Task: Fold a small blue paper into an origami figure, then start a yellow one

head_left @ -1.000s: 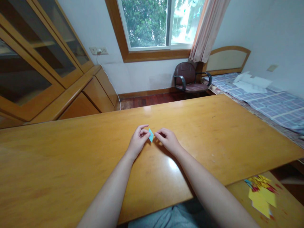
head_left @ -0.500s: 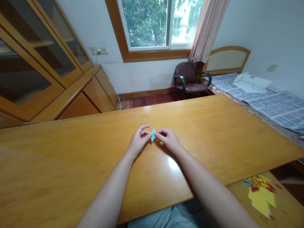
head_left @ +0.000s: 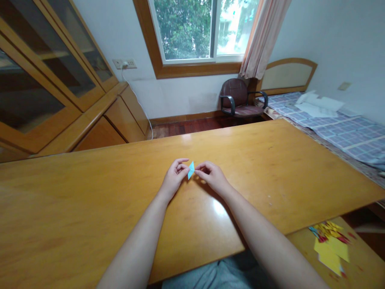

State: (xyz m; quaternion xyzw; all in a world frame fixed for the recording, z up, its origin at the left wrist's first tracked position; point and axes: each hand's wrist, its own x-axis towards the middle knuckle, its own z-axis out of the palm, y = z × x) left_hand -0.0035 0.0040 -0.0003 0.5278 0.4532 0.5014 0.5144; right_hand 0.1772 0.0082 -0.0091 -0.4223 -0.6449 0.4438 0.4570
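Note:
A small light-blue piece of folded paper (head_left: pixel 191 170), shaped like a slanted diamond, is held just above the table (head_left: pixel 105 208). My left hand (head_left: pixel 177 175) pinches its left side between thumb and fingertips, with the index finger stretched out above. From the other side, my right hand (head_left: pixel 211 176) has thumb and fingertips closed at the paper's right corner. Exactly how much of that corner lies between the right fingertips is too small to make out.
Below the table's right front edge, a lower surface holds yellow paper sheets (head_left: pixel 332 255) and a pile of yellow, red and blue folded pieces (head_left: pixel 329 230). A brown armchair (head_left: pixel 237 96) and a bed (head_left: pixel 345 120) stand beyond. Glass-fronted cabinets (head_left: pixel 90 108) line the left.
The folded paper has shifted slightly left and tilted in my left hand. More of its right side shows now, and my right fingertips are at its corner.

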